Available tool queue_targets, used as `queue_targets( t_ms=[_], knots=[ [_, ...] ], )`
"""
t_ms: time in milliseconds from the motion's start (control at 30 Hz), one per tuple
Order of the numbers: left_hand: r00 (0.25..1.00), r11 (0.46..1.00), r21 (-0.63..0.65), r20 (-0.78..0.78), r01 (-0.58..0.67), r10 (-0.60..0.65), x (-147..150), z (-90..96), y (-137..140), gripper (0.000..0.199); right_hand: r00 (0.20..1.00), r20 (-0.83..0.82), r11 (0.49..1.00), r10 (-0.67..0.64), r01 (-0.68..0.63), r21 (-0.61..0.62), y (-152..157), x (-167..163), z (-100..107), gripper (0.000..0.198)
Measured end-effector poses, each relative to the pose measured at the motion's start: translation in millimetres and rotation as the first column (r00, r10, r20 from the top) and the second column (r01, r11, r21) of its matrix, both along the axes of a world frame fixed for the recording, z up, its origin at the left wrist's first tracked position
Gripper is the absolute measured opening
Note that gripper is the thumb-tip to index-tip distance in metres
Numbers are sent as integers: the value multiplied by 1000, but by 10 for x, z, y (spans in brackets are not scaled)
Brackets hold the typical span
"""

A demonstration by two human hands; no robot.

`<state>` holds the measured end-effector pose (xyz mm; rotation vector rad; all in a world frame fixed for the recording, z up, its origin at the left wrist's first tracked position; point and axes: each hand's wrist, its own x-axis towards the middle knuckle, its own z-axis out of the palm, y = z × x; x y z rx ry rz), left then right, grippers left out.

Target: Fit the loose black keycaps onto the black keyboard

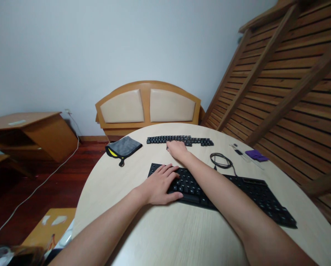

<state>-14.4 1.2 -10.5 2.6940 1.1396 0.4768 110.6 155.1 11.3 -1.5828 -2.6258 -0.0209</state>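
Observation:
A black keyboard (198, 200) lies at a slant on the round table (165, 229). My left hand (162, 184) rests palm down on its left end, fingers spread over the keys. Crossing above the keyboard, my right arm reaches to the far side, where loose black keycaps (159, 139) are laid out in rows with an uneven outline. At the near edge of those rows, my right hand (177, 149) has its fingers curled together, with a small dark keycap showing at the fingertips. The hand hides part of the rows behind it.
A coiled black cable (222, 161) lies behind the keyboard. A grey cloth pouch (123, 146) with a yellow lining sits at the left. Toward the right edge are a purple cloth (256, 155) and thin tools (238, 152). A headboard (148, 107) stands beyond the table.

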Motion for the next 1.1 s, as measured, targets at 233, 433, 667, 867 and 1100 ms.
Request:
queue_targets(
  t_ms=[233,433,667,867,1100],
  knots=[
    [1000,1000,-1,0,9,-9,-11,-9,2,53,991,-132,999,-1,-3,-35,-423,461,110,30],
    [1000,1000,-12,-6,9,-9,-41,-32,20,51,930,-346,940,127,-224,-258,-707,952,143,27],
    [1000,1000,3,-11,23,-23,-60,-14,24,45,873,-418,772,250,-441,-457,-807,1127,262,30],
    [999,999,17,-3,38,-38,-60,-16,37,44,877,-372,746,303,-462,-480,-840,1057,265,32],
    [999,1000,14,-35,28,-27,-51,-1,38,48,899,-320,766,298,-426,-481,-906,961,284,30]
  ],
)
